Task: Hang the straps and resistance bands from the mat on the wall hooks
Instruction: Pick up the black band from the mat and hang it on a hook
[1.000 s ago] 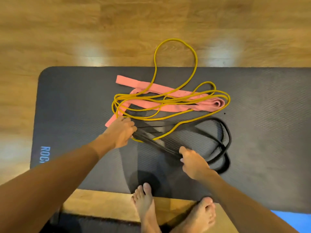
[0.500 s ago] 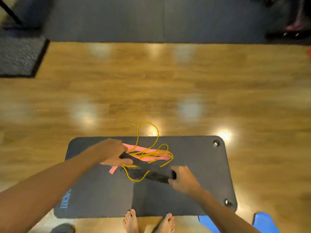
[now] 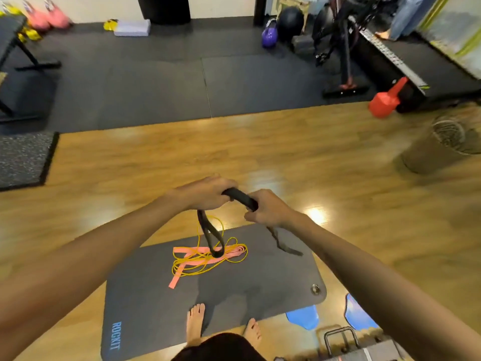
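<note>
A black resistance band (image 3: pixel 240 199) is lifted in front of me. My left hand (image 3: pixel 205 194) grips one part of it and my right hand (image 3: pixel 268 208) grips another, close together. One black loop hangs down under my left hand to just above the mat, and a shorter end trails below my right wrist. A thin yellow band (image 3: pixel 208 259) and a pink strap (image 3: pixel 190 256) lie tangled together on the dark grey mat (image 3: pixel 234 295) below. No wall hooks are in view.
My bare feet stand at the mat's near edge on the wooden floor. A wicker basket (image 3: pixel 442 144) and a red kettlebell (image 3: pixel 385 100) stand at the right. A purple kettlebell (image 3: pixel 269 35), a bench and gym gear line the far black flooring.
Both hands took hold of the black band on the mat and raised it while I stood up. The yellow band and pink strap stayed on the mat.
</note>
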`<state>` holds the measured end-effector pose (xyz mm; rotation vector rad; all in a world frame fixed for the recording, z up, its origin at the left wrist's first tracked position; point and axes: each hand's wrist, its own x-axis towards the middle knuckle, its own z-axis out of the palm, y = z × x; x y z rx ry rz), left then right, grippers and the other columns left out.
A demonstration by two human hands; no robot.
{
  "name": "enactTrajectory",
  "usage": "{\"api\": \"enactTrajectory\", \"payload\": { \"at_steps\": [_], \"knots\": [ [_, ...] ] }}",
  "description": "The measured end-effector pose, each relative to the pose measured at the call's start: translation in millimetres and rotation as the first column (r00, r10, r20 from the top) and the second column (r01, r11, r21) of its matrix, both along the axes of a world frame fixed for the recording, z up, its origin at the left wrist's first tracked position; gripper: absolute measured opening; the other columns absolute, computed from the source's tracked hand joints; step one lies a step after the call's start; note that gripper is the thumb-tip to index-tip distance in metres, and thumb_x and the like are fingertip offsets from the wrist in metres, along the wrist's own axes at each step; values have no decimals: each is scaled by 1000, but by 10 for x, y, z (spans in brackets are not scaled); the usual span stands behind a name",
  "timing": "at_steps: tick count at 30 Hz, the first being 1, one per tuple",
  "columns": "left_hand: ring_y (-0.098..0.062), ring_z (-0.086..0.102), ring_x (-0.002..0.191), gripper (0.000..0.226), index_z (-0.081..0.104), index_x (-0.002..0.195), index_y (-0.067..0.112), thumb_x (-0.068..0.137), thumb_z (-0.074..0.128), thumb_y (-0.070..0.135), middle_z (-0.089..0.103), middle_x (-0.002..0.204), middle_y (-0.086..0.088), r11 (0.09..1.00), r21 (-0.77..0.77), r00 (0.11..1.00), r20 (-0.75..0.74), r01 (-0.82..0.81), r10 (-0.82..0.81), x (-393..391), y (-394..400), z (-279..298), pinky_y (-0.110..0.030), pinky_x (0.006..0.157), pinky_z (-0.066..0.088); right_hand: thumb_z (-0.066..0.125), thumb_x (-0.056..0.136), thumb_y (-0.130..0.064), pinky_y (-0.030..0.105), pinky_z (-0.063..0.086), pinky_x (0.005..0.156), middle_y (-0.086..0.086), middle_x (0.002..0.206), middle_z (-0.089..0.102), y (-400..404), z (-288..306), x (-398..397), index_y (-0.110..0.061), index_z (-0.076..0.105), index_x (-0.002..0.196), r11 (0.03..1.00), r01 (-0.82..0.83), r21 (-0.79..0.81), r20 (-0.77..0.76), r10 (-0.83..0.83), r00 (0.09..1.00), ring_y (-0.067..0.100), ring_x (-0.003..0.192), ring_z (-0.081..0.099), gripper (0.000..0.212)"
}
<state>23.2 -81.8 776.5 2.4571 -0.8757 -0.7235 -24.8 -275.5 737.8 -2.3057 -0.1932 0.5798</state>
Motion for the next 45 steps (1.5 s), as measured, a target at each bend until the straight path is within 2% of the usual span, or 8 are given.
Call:
{"api": "enactTrajectory", "payload": {
  "at_steps": [6,9,12,18,25,29,38,45],
  "knots": [
    [-15,56,56,20,62,80,20,88,56,3,59,64,-3,991,-85,995,-40,-99,96,374,511,162,-23,52,43,54,77,-3,43,55,44,17,60,53,-504,40,-321,-12,51,67,945,326,-13,-56,-326,944,41,53,66,14],
    [-10,53,66,13,62,81,19,81,69,8,58,69,3,997,-56,991,-117,61,-68,348,421,89,-28,62,40,55,76,4,31,41,49,9,58,43,-307,351,-251,-7,48,61,905,421,68,93,-426,900,28,49,53,20],
    [1,55,68,18,61,88,23,82,72,9,58,74,12,939,-340,967,-223,44,-126,198,40,145,-22,67,40,58,75,5,29,26,51,-1,52,37,-113,665,-124,-16,40,54,905,420,66,213,-424,880,16,51,36,35],
    [-4,64,74,26,68,109,16,87,65,3,69,83,4,846,-518,935,-224,124,-275,248,-474,452,-18,74,50,69,73,-1,30,36,54,-1,61,49,-300,835,-535,-10,53,70,852,523,-4,217,-510,832,12,55,46,19],
    [-5,69,90,24,70,108,15,86,68,5,74,96,3,764,-513,801,-220,391,-557,-311,-1200,597,-19,84,51,78,78,-5,20,44,65,-19,64,63,-470,778,-1823,-38,63,77,538,816,212,226,-839,495,-2,61,53,37],
    [-5,69,85,22,71,102,16,81,75,10,74,92,2,691,-509,719,-185,513,-670,-913,-1664,641,-21,83,52,83,71,-9,47,55,81,9,80,73,-478,896,-2579,-24,72,89,310,910,276,248,-937,245,29,77,68,27],
    [-18,71,69,15,74,96,14,81,74,8,73,72,3,419,-665,511,-66,617,-857,-2816,-2247,974,-31,75,58,83,72,-14,33,52,73,-4,77,67,-356,1108,-4535,-14,70,93,16,960,279,475,-871,-123,12,72,63,25],
    [-23,73,67,16,71,97,5,82,71,0,72,78,-15,263,-760,335,-63,594,-940,-4315,-2698,1327,-27,69,60,80,77,-27,36,40,63,10,70,60,-83,976,-6106,-19,71,86,-257,919,299,481,-791,-377,14,63,48,15]
  ]
}}
